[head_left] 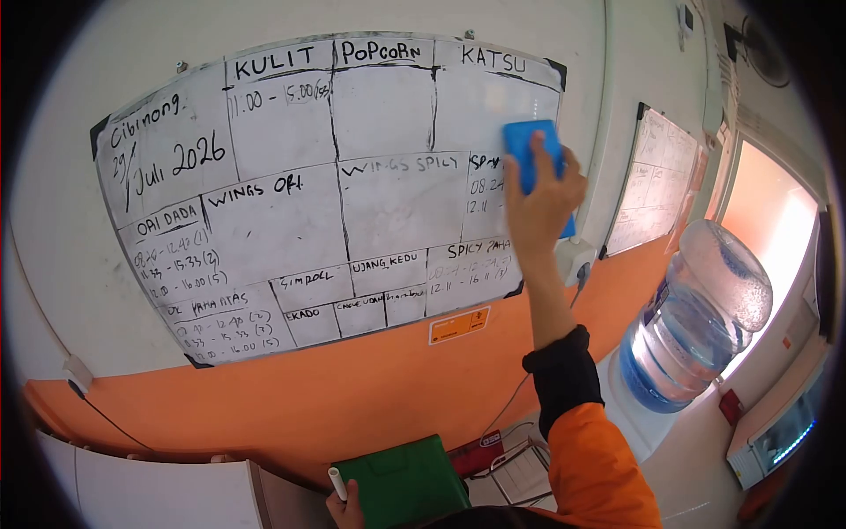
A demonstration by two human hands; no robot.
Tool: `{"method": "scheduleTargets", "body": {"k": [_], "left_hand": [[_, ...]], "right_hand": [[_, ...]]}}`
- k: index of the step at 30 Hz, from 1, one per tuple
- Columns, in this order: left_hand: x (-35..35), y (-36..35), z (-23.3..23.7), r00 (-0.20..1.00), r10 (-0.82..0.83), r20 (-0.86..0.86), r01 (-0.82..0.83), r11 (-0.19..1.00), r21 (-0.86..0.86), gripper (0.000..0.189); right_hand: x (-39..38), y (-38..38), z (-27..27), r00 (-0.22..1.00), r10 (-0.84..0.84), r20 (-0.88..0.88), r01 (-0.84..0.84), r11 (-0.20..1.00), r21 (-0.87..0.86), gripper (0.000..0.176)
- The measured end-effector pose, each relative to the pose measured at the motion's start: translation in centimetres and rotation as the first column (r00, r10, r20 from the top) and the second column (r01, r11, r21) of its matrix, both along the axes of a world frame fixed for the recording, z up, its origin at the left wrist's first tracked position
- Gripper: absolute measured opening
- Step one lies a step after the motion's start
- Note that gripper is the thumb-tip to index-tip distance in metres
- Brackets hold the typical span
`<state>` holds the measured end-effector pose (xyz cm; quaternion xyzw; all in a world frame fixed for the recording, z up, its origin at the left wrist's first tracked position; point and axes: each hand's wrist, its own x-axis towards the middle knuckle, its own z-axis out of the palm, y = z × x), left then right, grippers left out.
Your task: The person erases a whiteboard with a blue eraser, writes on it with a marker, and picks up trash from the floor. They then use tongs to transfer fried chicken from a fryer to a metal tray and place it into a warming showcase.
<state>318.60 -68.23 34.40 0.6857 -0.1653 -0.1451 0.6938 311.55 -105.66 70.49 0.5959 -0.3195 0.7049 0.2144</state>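
My right hand reaches up to the right side of a whiteboard. Its fingers press a blue whiteboard eraser against the board, below the word KATSU and beside a column of handwritten times. The hand and eraser cover part of that writing. Low in the view, my left hand is closed round a white marker that points upward; most of this hand is cut off by the frame. Black handwriting fills many of the board's ruled boxes, some of it faint.
A water dispenser with a large bottle stands at the right. A second whiteboard hangs beyond a socket. Below are a green box-like object, a white cabinet and a metal rack.
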Motion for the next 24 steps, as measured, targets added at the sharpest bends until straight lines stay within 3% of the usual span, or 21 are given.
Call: {"method": "scheduleTargets", "body": {"k": [1,5,8,9,11,12,13,15,18,20,23,24], "left_hand": [[-0.2,0.2,0.0,1.0,0.007,0.003,-0.007,1.0,0.001,0.042],[-1.3,-0.5,0.5,1.0,0.011,-0.019,-0.011,1.0,-0.003,0.042],[-1.3,-0.2,1.2,0.999,-0.033,-0.021,0.033,0.999,0.03,0.042],[-1.4,-0.3,1.4,0.998,-0.054,-0.018,0.054,0.998,0.041,0.042],[-1.2,-0.1,0.1,1.0,-0.005,-0.016,0.004,1.0,-0.021,0.042],[-1.1,-0.6,-0.3,1.0,0.006,-0.017,-0.007,0.998,-0.057,0.042],[-2.0,0.5,3.3,0.985,-0.055,-0.163,0.067,0.995,0.071,0.038],[-1.9,0.5,1.6,0.991,-0.056,-0.123,0.064,0.996,0.055,0.038],[-1.6,0.3,1.3,0.993,-0.101,-0.067,0.108,0.988,0.109,0.037],[-2.0,0.2,2.0,0.991,-0.13,-0.038,0.135,0.976,0.171,0.036],[-2.6,-1.6,3.6,0.981,-0.162,-0.108,0.173,0.979,0.111,0.034],[-2.6,-2.1,3.6,0.982,-0.183,-0.036,0.186,0.977,0.101,0.036]], "right_hand": [[-0.6,-1.2,0.1,0.995,0.039,0.088,-0.048,0.994,0.099,0.045],[0.2,1.5,-1.0,0.978,0.126,-0.165,-0.141,0.986,-0.083,0.043],[-3.3,-0.8,1.2,0.978,-0.079,-0.194,0.065,0.995,-0.078,0.048],[-5.5,-2.3,1.9,0.994,-0.064,-0.091,0.055,0.993,-0.1,0.054],[-11.4,-2.0,4.2,0.982,0.18,0.049,-0.165,0.961,-0.222,0.067],[-14.3,0.0,5.0,0.968,0.205,0.147,-0.162,0.952,-0.259,0.072],[-17.7,-0.3,5.3,0.94,0.292,0.175,-0.213,0.907,-0.364,0.077],[-24.1,-0.3,5.9,0.917,0.284,0.281,-0.164,0.909,-0.384,0.086],[-32.7,-2.5,5.4,0.939,-0.033,0.343,0.117,0.967,-0.227,0.087],[-35.1,-2.1,4.2,0.903,-0.35,0.249,0.372,0.927,-0.047,0.085],[-38.0,-2.6,2.5,0.862,-0.439,0.253,0.434,0.898,0.078,0.092],[-38.4,-2.4,2.0,0.827,-0.506,0.244,0.483,0.862,0.151,0.094]]}}
